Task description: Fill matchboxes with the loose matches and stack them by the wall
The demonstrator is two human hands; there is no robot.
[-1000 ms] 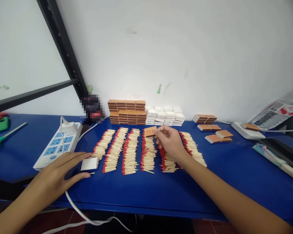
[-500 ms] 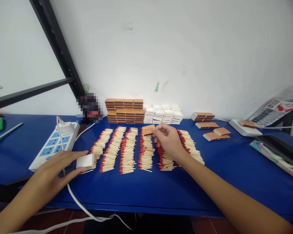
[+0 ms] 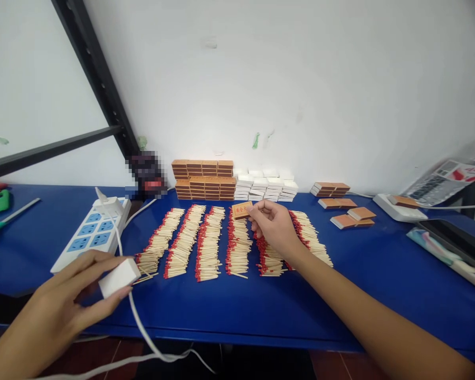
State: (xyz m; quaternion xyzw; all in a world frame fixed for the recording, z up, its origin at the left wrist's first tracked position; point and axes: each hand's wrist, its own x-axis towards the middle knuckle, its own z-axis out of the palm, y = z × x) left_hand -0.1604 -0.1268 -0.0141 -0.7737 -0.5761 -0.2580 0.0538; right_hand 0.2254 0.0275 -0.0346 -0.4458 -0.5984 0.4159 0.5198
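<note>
Between thumb and fingers, my left hand [image 3: 77,287] grips a white matchbox tray [image 3: 120,278], tilted, near the table's front left. My right hand [image 3: 275,224] pinches an orange matchbox sleeve [image 3: 241,210] with red lettering, above the far end of a row of matches [image 3: 238,248]. Several more rows of red-tipped matches [image 3: 209,253] lie side by side on the blue table [image 3: 229,311]. The right hand and forearm partly cover the two rightmost rows. Whether the sleeve holds anything inside is hidden.
Stacked orange matchbox sleeves [image 3: 203,187] and white trays [image 3: 266,184] stand against the wall. Several matchboxes [image 3: 342,219] lie at the right, near a phone [image 3: 453,243]. A white power strip [image 3: 77,248] sits left, its cable [image 3: 142,322] crossing the front edge.
My left hand has drawn back toward me and left with the white tray, away from the leftmost match row, and tilted it. My right hand stays nearly still.
</note>
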